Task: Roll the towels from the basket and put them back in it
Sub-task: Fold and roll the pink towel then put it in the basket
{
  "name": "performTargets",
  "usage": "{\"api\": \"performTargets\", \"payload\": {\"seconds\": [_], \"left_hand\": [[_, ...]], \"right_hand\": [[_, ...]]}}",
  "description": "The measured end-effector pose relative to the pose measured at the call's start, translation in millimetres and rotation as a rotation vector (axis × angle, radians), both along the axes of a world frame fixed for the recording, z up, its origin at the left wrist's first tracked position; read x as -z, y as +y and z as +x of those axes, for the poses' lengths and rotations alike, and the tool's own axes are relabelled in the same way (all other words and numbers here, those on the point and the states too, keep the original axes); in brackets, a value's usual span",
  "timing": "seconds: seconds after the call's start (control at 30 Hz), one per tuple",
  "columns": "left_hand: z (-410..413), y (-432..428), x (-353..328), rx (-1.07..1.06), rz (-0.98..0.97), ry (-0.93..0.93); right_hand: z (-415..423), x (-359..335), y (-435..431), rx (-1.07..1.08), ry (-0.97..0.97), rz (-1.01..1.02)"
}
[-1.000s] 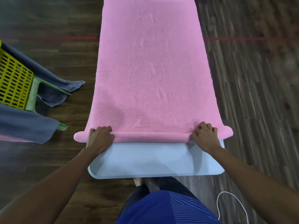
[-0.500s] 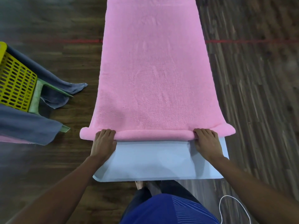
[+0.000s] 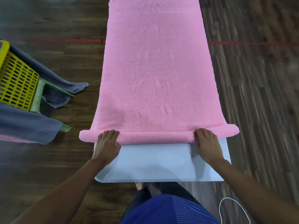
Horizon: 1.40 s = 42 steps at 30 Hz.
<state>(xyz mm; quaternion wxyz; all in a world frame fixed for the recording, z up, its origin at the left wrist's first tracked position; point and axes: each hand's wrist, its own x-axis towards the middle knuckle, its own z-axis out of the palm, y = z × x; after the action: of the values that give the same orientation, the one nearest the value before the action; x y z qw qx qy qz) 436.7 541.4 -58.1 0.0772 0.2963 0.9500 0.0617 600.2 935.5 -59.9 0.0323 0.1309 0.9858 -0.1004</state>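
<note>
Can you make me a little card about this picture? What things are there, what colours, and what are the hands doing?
Towel: pink towel, spread flat along the pale table
Rolled part: only the near edge, a thin roll
Hands: left hand and right hand rest on the roll, one near each end
Basket: yellow basket at the left, grey towels draped over it
Floor: dark wood floor, white cable lying on it

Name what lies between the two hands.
In the head view, the rolled near edge of the pink towel spans from the left hand to the right hand; nearer the person, only bare white table.
</note>
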Motion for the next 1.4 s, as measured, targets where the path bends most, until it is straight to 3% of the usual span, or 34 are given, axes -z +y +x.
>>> {"api": "performTargets", "payload": {"seconds": [0.1,0.27,0.4,0.57,0.67,1.0,1.17,1.3,1.4], "left_hand": [[-2.2,0.1,-2.0,0.000,-0.048,-0.083],[-13.1,7.5,-12.6,-0.050,-0.045,-0.070],[-21.7,7.0,-14.5,-0.141,-0.018,-0.201],[-21.5,7.2,-6.4,-0.148,0.038,0.036],[-15.4,8.9,-5.0,-0.053,0.081,0.035],[-29.3,10.6,-14.9,-0.063,-0.042,-0.085],[-37.6,12.6,-19.1,-0.136,-0.135,-0.266],[-33.3,11.4,-8.0,-0.205,-0.031,-0.107],[-24.8,15.3,-8.4,-0.128,0.052,0.041]], "right_hand": [[-4.0,-2.4,-0.9,-0.002,-0.073,-0.012],[-18.3,-13.0,2.6,0.019,-0.119,0.051],[-22.9,-15.8,4.9,0.053,-0.295,0.032],[-17.3,-7.7,0.4,0.096,-0.029,0.111],[-10.0,-6.1,-2.3,0.021,0.062,0.089],[-26.7,-18.2,12.6,0.005,-0.128,0.063],[-34.9,-19.1,16.5,0.024,-0.322,0.041],[-32.9,-9.3,14.7,0.109,-0.080,0.118],[-26.6,-8.4,12.5,0.047,0.075,0.093]]}}
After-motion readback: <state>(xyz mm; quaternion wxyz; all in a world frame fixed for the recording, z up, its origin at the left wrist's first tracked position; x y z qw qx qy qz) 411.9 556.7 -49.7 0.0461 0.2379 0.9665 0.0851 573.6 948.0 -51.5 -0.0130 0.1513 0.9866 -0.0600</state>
